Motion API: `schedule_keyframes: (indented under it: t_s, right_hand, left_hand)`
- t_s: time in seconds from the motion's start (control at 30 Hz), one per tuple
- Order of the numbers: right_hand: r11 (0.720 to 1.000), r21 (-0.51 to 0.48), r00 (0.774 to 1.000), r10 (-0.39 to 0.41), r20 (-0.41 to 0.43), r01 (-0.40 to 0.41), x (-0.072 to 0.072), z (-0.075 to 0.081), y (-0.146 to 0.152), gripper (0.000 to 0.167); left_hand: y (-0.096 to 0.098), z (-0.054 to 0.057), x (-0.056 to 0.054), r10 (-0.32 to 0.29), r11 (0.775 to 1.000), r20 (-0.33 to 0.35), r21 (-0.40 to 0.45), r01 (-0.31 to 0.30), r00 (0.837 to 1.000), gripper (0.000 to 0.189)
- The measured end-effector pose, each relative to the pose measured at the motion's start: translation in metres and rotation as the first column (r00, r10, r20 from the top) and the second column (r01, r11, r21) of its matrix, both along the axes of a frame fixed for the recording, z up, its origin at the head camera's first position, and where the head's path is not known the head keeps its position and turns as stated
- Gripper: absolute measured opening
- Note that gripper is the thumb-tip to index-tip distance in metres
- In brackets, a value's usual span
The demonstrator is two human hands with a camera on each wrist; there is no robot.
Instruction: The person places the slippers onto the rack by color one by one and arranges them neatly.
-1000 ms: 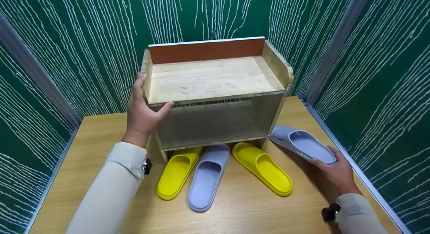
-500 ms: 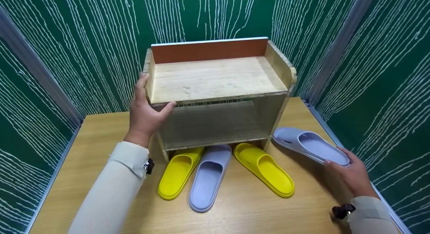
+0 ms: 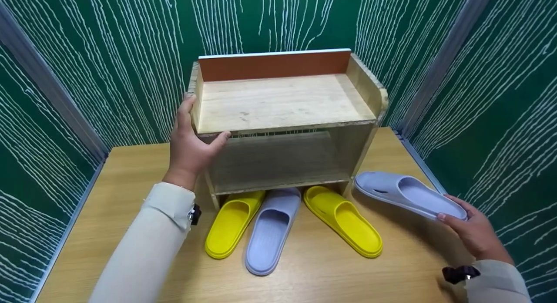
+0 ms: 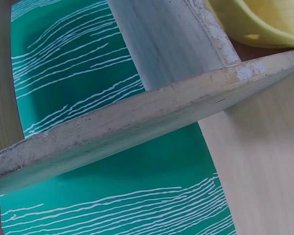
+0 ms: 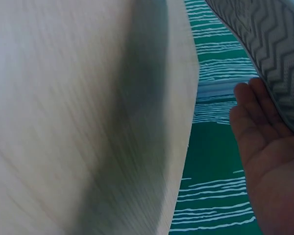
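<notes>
A small wooden shoe rack stands in the head view, its upper left corner gripped by my left hand, with the thumb over the front edge. My right hand holds a lavender slipper by its heel, thumb on top. That slipper's toe points toward the rack's right leg, and a shadow lies below it. Its zigzag sole shows above the fingers in the right wrist view. The left wrist view has the rack's side panel across it and only a bit of the hand.
In front of the rack lie a yellow slipper, another lavender slipper and a second yellow slipper, toes under or near the lower shelf. Green walls with white streaks enclose the wooden table at the back and sides.
My right hand has moved right and toward me, drawing the lavender slipper the same way, a little away from the rack. My left hand keeps its grip on the rack.
</notes>
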State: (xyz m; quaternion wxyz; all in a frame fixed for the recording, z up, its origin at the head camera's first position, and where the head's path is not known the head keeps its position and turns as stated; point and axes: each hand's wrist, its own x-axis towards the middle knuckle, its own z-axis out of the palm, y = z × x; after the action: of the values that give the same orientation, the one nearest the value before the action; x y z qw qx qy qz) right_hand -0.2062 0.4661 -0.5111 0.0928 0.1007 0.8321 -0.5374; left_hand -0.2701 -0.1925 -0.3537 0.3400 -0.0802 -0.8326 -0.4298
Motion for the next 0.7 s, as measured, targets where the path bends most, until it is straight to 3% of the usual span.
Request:
schedule_keyframes:
  t_s: [0.17,0.37,0.7]
  right_hand:
    - [0.987,-0.154,0.999,0.043,-0.007,-0.043,0.002,0.006,0.009,0.064]
    - [0.952,-0.3,0.998,0.066,0.001,-0.063,0.003,0.012,0.017,0.053]
    - [0.918,-0.378,0.993,0.117,-0.025,-0.118,0.007,0.015,0.014,0.05]
  left_hand:
    - [0.0,-0.001,-0.001,0.002,1.0,0.002,0.001,-0.002,1.0,0.098]
    - [0.0,-0.001,-0.003,0.008,1.0,0.016,0.002,-0.008,1.0,0.099]
    - [0.001,0.0,-0.001,0.004,1.0,0.027,0.009,-0.004,1.0,0.1]
